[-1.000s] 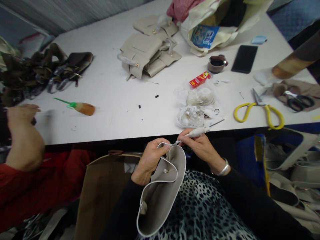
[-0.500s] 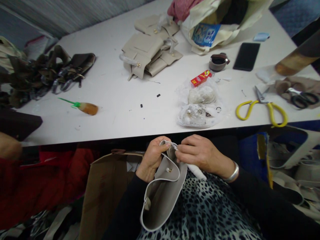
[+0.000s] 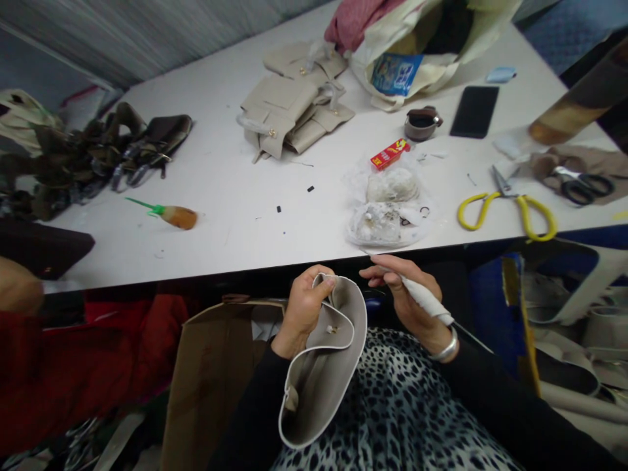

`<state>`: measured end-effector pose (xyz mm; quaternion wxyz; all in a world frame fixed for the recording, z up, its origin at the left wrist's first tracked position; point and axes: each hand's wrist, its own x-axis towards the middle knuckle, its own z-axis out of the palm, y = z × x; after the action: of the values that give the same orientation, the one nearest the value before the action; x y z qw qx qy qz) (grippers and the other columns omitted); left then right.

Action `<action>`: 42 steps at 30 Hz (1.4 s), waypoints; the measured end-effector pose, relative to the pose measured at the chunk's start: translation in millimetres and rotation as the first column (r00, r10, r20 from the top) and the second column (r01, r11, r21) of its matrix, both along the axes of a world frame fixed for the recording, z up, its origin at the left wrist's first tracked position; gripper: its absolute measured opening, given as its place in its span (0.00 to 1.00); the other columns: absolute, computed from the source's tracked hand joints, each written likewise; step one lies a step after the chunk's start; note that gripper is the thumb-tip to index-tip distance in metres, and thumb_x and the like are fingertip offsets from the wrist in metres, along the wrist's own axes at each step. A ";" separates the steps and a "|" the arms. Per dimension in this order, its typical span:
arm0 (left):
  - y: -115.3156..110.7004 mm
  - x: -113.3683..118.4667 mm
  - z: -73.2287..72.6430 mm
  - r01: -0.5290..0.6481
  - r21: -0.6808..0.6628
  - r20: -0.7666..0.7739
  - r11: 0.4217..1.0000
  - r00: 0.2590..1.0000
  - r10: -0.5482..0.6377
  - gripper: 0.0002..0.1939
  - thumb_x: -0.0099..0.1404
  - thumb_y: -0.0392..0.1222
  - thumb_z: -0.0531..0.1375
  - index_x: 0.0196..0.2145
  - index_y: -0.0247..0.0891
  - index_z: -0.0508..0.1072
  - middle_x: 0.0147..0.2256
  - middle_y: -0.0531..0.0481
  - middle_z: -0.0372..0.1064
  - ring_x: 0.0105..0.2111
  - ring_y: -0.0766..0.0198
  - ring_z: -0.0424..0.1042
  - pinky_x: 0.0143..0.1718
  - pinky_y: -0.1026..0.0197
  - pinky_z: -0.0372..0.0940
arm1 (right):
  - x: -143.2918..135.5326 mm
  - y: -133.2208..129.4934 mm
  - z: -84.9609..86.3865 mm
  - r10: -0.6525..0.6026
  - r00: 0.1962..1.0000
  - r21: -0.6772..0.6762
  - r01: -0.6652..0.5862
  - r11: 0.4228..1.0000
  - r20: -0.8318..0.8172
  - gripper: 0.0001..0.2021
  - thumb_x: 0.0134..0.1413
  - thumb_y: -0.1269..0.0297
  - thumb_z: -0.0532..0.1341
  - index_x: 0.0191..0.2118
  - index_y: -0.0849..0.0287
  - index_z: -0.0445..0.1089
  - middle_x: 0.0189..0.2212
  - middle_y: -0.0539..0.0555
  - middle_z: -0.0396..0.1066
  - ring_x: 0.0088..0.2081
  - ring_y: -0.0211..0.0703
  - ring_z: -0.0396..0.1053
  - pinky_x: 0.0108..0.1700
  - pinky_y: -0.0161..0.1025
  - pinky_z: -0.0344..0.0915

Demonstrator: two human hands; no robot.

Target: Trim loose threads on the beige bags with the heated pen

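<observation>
My left hand (image 3: 303,306) pinches the upper edge of a beige leather bag body (image 3: 338,366), thumb on the near side. The bag hangs open above my lap, its rim curving in an S. A small gold-coloured fitting (image 3: 332,329) with a white bit sits on its inner fold. To the right, apart from the bag, my right hand (image 3: 409,297) holds a thin tool with a white wrapped handle (image 3: 426,299) between thumb and palm. A thin shaft sticks out behind the handle toward my sleeve. The index finger is stretched forward, and the tool's front end is hard to make out.
On the white table (image 3: 230,222) lie yellow-handled scissors (image 3: 507,203), a plastic bag of whitish lumps (image 3: 387,209), a red box (image 3: 390,154), beige bags (image 3: 289,111) and a glue bottle (image 3: 179,216). A cardboard box (image 3: 210,379) stands left of my lap. Another person's red sleeve (image 3: 98,366) is at far left.
My right hand has moved off the bag's edge to the right, and the white-handled tool has turned in it. My left hand keeps its grip on the bag. The view has shifted slightly.
</observation>
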<state>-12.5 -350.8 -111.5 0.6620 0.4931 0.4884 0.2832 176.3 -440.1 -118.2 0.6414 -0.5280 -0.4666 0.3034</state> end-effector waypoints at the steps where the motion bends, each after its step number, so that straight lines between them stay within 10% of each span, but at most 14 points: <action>1: -0.8 -0.2 0.0 0.012 0.024 -0.022 1.000 1.000 -0.012 0.12 0.60 0.47 0.70 0.32 0.37 0.75 0.28 0.54 0.68 0.28 0.65 0.63 0.33 0.62 0.59 | -1.6 -0.8 1.1 -0.011 1.000 -0.026 0.011 1.000 -0.026 0.13 0.75 0.53 0.60 0.56 0.49 0.77 0.41 0.53 0.83 0.35 0.45 0.81 0.38 0.44 0.81; 21: -8.7 10.2 24.1 0.222 0.185 -0.317 0.957 0.935 -0.156 0.07 0.56 0.43 0.69 0.30 0.38 0.77 0.26 0.54 0.69 0.28 0.64 0.64 0.32 0.61 0.58 | -7.1 -11.5 0.0 -0.061 0.998 -0.118 0.058 0.991 -0.018 0.08 0.69 0.55 0.67 0.43 0.52 0.75 0.35 0.50 0.80 0.34 0.42 0.78 0.38 0.39 0.76; 31: -10.2 19.6 22.8 0.357 0.323 -0.400 0.876 0.891 -0.216 0.07 0.55 0.36 0.66 0.31 0.40 0.72 0.27 0.57 0.67 0.29 0.64 0.62 0.32 0.62 0.56 | -7.4 -8.3 7.0 0.155 0.977 -0.247 -0.116 0.962 0.145 0.13 0.62 0.53 0.72 0.45 0.52 0.73 0.38 0.49 0.76 0.35 0.41 0.73 0.37 0.36 0.68; 42: -8.1 24.6 23.0 0.477 0.292 -0.439 0.829 0.837 -0.327 0.14 0.54 0.37 0.68 0.32 0.41 0.65 0.29 0.58 0.63 0.30 0.64 0.60 0.33 0.61 0.54 | -18.4 -11.6 2.3 0.098 0.991 -0.331 -0.121 0.936 -0.086 0.11 0.61 0.56 0.70 0.40 0.53 0.70 0.33 0.46 0.74 0.31 0.39 0.68 0.34 0.35 0.63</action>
<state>12.0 -359.0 -88.6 0.4909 0.7522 0.4207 0.1275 157.9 -451.7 -115.9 0.5397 -0.5922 -0.4145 0.4316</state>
